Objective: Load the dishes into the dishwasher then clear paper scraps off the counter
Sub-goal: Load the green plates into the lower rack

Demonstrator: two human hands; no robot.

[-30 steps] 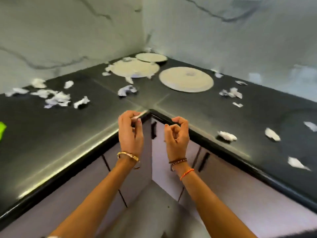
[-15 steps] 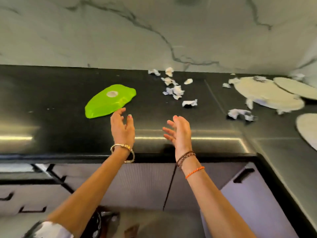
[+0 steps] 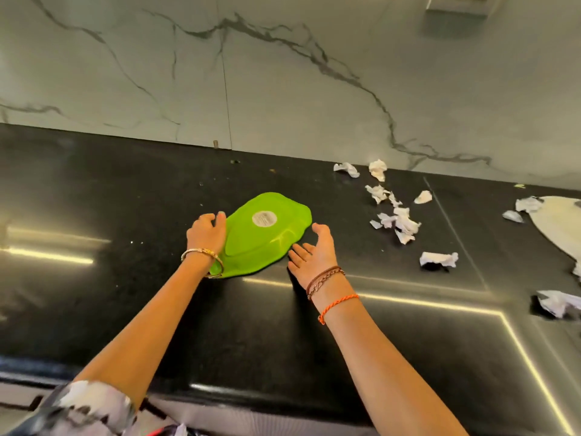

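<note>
A bright green plastic dish (image 3: 264, 234) lies upside down on the black counter (image 3: 125, 190), a round white sticker on its base. My left hand (image 3: 206, 232) rests against the dish's left edge, fingers curving onto its rim. My right hand (image 3: 312, 254) is at the dish's right edge, palm turned up, fingers straight and close to the rim. Several crumpled white paper scraps (image 3: 394, 215) lie to the right of the dish. A beige round plate (image 3: 556, 225) shows partly at the right edge.
A marble-patterned wall (image 3: 283, 73) rises behind the counter. More paper scraps (image 3: 438, 259) and a larger paper wad (image 3: 558, 302) lie near the counter's corner seam on the right. Pale cabinet fronts (image 3: 220, 416) run below the front edge.
The view swung left from the counter corner and closed in on the green dish. Both hands opened and reached forward, now flanking the dish on either side.
</note>
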